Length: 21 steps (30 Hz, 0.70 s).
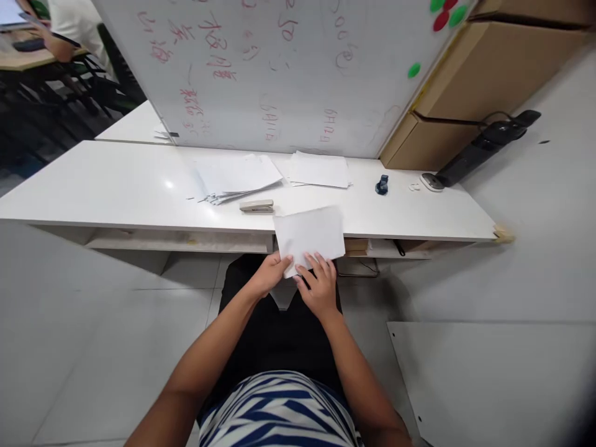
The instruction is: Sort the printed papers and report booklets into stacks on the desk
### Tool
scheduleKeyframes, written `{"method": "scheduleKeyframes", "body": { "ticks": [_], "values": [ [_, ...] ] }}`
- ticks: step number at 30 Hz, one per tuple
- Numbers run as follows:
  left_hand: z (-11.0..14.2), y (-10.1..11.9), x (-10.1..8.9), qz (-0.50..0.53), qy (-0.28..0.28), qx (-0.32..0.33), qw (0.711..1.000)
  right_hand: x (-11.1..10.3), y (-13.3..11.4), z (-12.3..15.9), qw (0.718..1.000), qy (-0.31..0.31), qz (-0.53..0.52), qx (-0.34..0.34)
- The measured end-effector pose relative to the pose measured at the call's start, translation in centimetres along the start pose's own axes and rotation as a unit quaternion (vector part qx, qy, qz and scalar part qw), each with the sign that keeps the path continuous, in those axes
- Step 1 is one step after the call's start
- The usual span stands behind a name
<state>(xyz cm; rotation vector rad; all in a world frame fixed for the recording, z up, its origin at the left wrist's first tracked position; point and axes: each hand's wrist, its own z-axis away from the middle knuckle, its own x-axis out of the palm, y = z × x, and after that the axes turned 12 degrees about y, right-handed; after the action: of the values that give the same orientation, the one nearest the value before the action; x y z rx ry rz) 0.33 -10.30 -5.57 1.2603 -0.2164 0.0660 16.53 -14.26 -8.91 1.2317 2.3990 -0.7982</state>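
Note:
Both my hands hold a white sheet of paper [310,234] just off the front edge of the white desk [116,192]. My left hand [270,273] pinches its lower left corner, thumb on top. Beside it, my right hand [319,285] presses its fingers on the lower edge of the sheet. A beige stapler [257,206] lies on the desk just left of the sheet. Behind it are two piles of white papers, one fanned [235,177] and one flat [320,169].
A whiteboard [279,68] with red writing leans at the back of the desk. Cardboard boxes [488,81] stand at the right, with a black device [484,146] and a small dark clip [382,184]. A white panel [488,372] lies on the floor. Another person sits far left.

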Motion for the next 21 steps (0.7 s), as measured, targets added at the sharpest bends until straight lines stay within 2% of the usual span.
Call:
{"method": "scheduleKeyframes", "body": {
  "ticks": [2, 3, 4, 5, 7, 8, 9, 10, 11, 13, 15, 18, 21],
  "values": [
    [0.0, -1.5, -1.1, 0.020, 0.020, -0.019, 0.999, 0.4, 1.2, 0.5, 0.992, 0.018, -0.017, 0.122],
    [-0.3, -2.0, -1.6, 0.028, 0.033, -0.028, 0.999, 0.7, 2.0, 0.4, 0.976, 0.040, -0.033, 0.211],
    [-0.5, -2.4, -2.0, 0.032, 0.051, -0.035, 0.998, 1.0, 3.0, 0.1, 0.946, 0.063, -0.058, 0.312],
    [-0.9, -2.6, -2.5, 0.032, 0.071, -0.039, 0.996, 1.3, 4.0, -0.2, 0.903, 0.070, -0.099, 0.412],
    [-1.4, -2.8, -3.1, 0.020, 0.106, -0.039, 0.993, 1.6, 5.8, -0.9, 0.798, 0.012, -0.230, 0.557],
    [-1.7, -2.7, -3.2, 0.007, 0.116, -0.038, 0.993, 1.6, 6.5, -1.2, 0.749, -0.028, -0.289, 0.595],
    [-1.8, -2.6, -3.4, -0.009, 0.118, -0.037, 0.992, 1.6, 7.0, -1.5, 0.717, -0.059, -0.327, 0.614],
    [-2.0, -2.5, -3.4, -0.027, 0.118, -0.037, 0.992, 1.4, 7.3, -1.6, 0.704, -0.074, -0.339, 0.620],
    [-2.0, -2.4, -3.5, -0.042, 0.115, -0.036, 0.992, 1.1, 7.5, -1.7, 0.707, -0.070, -0.331, 0.621],
    [-2.1, -2.2, -3.6, -0.046, 0.107, -0.027, 0.993, 0.4, 7.5, -1.8, 0.728, -0.038, -0.301, 0.615],
    [-2.0, -2.1, -3.8, -0.018, 0.096, -0.020, 0.995, -0.4, 7.5, -1.9, 0.735, -0.024, -0.295, 0.609],
    [-1.8, -2.1, -4.2, 0.007, 0.059, -0.038, 0.997, -1.4, 7.9, -2.1, 0.727, -0.034, -0.306, 0.613],
    [-1.4, -1.9, -4.6, -0.034, 0.045, -0.045, 0.997, -2.3, 8.6, -2.2, 0.717, -0.045, -0.330, 0.613]
  ]
}}
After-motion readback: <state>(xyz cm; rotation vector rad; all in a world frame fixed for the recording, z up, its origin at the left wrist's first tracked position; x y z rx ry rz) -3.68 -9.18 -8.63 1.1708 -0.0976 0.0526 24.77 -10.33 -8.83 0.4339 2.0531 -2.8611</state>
